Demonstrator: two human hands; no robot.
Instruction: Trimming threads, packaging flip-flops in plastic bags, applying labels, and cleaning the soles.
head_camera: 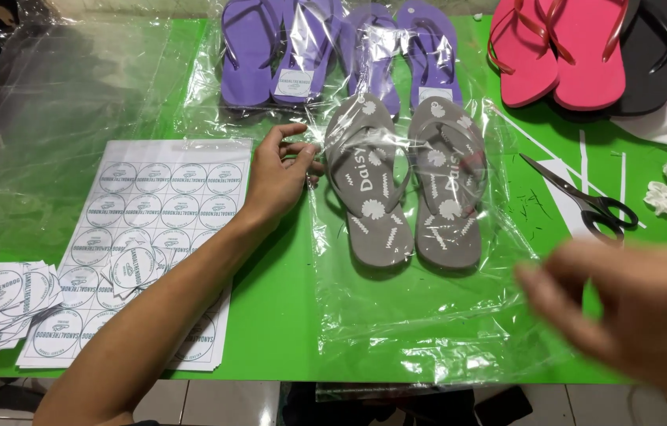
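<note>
While my right hand [633,308] hangs blurred w/ grip loose and empty nearest me, my left hand [280,175] pinches the clear bag's [428,308] edge beside the grey flip-flops [404,185] mid green surface [270,315], so I'd keep that plastic taut, purple pairs [333,51] beyond.
</note>
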